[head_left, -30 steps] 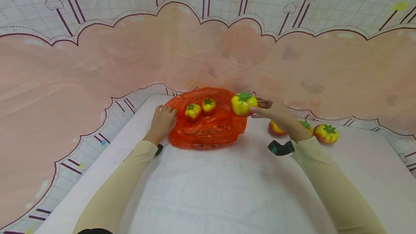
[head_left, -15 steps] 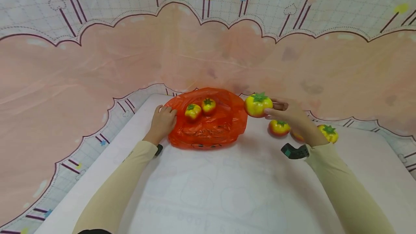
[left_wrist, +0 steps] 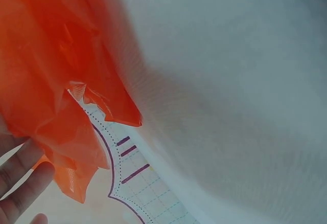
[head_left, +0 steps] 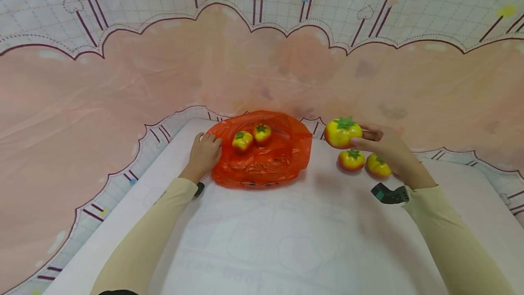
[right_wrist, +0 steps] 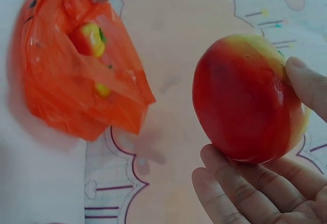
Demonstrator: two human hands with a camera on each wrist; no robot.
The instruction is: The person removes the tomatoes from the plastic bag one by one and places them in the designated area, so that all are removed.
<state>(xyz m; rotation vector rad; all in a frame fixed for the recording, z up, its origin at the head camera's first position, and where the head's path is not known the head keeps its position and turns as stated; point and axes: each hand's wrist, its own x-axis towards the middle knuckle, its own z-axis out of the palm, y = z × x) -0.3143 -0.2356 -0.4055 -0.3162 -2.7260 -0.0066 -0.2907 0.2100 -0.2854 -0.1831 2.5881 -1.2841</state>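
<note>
An orange-red plastic bag (head_left: 262,167) lies on the table with its mouth open. Two red-and-yellow tomatoes (head_left: 243,141) with green leafy tops sit in it. My left hand (head_left: 206,151) grips the bag's left edge; the left wrist view catches only part of its fingers (left_wrist: 25,183) against the plastic (left_wrist: 46,81). My right hand (head_left: 382,144) holds another tomato (head_left: 343,133) above the table, to the right of the bag. The right wrist view shows this tomato (right_wrist: 245,101) between the thumb and the fingers, its red underside toward the camera.
Below my right hand, a tomato (head_left: 351,160) and a second tomato (head_left: 378,166) rest on the white table (head_left: 262,231); my right wrist mostly hides a third one. A patterned cloth backdrop (head_left: 262,72) rises behind the table.
My right hand has moved to the right, away from the bag, carrying the tomato. The left hand and the bag have stayed in place.
</note>
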